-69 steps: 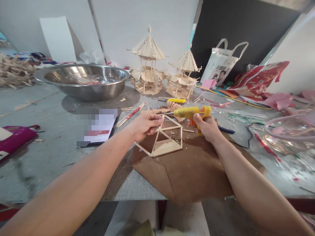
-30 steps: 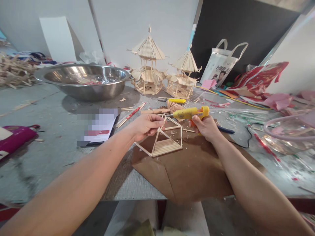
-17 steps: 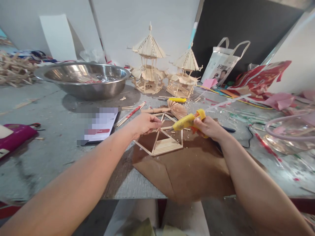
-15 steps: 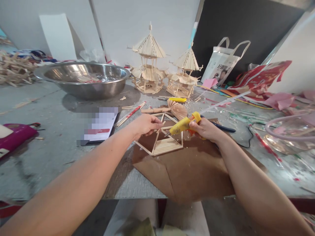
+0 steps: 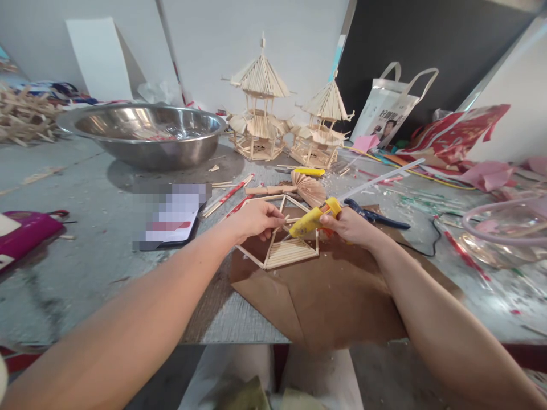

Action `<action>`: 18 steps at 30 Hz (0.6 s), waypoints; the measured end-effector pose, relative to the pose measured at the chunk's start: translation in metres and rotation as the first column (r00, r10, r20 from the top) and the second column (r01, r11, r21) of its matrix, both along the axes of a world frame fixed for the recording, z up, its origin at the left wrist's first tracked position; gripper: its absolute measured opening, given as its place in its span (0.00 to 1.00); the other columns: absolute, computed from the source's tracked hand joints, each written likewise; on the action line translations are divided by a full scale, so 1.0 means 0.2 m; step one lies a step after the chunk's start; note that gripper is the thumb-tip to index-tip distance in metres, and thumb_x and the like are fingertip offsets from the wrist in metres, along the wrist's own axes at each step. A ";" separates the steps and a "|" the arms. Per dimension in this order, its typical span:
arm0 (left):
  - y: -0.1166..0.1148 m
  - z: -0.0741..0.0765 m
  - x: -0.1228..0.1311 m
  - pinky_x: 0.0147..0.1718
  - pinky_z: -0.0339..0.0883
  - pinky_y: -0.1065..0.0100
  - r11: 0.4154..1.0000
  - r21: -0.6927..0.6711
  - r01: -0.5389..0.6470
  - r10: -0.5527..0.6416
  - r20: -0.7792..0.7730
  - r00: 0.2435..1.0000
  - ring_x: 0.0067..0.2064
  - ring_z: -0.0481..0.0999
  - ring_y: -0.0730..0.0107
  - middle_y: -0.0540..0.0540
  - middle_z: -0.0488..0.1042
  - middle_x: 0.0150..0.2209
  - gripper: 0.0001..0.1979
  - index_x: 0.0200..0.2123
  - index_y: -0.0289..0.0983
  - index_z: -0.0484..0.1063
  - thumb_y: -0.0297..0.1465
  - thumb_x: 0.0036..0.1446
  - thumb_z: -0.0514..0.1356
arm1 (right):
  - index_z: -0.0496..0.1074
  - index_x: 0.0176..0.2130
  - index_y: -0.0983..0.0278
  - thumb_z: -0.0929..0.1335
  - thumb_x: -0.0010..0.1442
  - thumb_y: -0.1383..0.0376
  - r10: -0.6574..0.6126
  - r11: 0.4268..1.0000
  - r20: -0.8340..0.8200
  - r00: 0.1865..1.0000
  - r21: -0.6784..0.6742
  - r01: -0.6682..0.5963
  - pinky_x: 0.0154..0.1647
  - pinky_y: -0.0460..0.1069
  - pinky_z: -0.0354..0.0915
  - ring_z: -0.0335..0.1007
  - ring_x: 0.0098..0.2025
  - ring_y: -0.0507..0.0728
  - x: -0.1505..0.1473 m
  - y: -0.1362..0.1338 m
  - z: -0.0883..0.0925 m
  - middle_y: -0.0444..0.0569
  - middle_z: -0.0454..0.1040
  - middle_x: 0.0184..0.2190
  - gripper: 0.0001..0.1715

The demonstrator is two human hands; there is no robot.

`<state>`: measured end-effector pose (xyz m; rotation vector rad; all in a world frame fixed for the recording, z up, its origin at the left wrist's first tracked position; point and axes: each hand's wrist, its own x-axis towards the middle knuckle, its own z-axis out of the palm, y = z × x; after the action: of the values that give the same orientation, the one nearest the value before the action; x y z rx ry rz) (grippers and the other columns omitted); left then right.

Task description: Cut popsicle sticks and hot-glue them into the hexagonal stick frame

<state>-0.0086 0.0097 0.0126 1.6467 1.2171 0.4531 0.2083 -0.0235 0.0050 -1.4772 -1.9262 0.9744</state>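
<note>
My right hand (image 5: 347, 225) is wrapped round a yellow hot glue gun (image 5: 308, 222) with a long clear glue stick (image 5: 382, 177) out of its back. Its nozzle points down left, close to the fingertips of my left hand (image 5: 261, 221). Those fingers pinch a short thin wooden stick (image 5: 292, 220). Below them lies a flat frame (image 5: 250, 256) of wooden sticks with spokes, one section of it filled with parallel sticks (image 5: 288, 254). The frame rests on a brown paper sheet (image 5: 342, 290). My left hand covers part of the frame.
Behind stand two stick pagodas (image 5: 259, 122) (image 5: 322, 134) and a steel basin (image 5: 158, 154). Around the paper lie a phone (image 5: 177, 219), a yellow cutter knife (image 5: 310, 171), a paper fan (image 5: 308, 188), blue-handled pliers (image 5: 380, 217) and a purple tool (image 5: 34, 233). A white bag (image 5: 380, 111) stands back right.
The glue gun has tilted and shifted slightly left and down, its nozzle now lower by the frame. My left hand stays almost in place, still pinching the stick.
</note>
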 end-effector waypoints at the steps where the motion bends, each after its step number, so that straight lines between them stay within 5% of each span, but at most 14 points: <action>1: 0.00 0.00 0.00 0.16 0.61 0.76 1.000 0.004 0.001 -0.001 -0.004 1.000 0.18 0.63 0.81 0.52 0.66 0.18 0.09 0.28 0.32 0.69 0.33 0.45 0.59 | 0.63 0.21 0.66 0.60 0.45 0.42 0.004 1.000 -0.003 1.000 -0.002 -0.004 0.19 0.44 0.53 0.52 0.18 0.47 0.00 0.00 0.00 0.42 0.59 0.15 0.29; 11: 0.00 0.01 0.01 0.16 0.60 0.76 1.000 0.007 -0.004 0.004 -0.010 1.000 0.17 0.63 0.81 0.53 0.66 0.17 0.09 0.27 0.33 0.69 0.34 0.44 0.59 | 0.65 0.25 0.67 0.60 0.45 0.42 -0.005 1.000 0.015 1.000 0.019 0.005 0.23 0.45 0.54 0.55 0.22 0.49 0.02 0.01 -0.02 0.43 0.61 0.19 0.30; 18: -0.01 0.01 0.00 0.14 0.51 0.77 0.996 0.082 0.038 -0.031 -0.089 0.996 0.15 0.57 0.84 0.54 0.66 0.16 0.09 0.28 0.34 0.71 0.35 0.44 0.58 | 0.65 0.23 0.67 0.60 0.45 0.42 -0.027 1.000 0.058 0.998 -0.009 0.028 0.20 0.45 0.52 0.53 0.19 0.48 0.03 0.01 0.00 0.43 0.61 0.17 0.30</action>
<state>-0.0081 0.0080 0.0143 1.7718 1.2463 0.4188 0.2148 -0.0214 0.0054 -1.5499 -1.9390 0.9399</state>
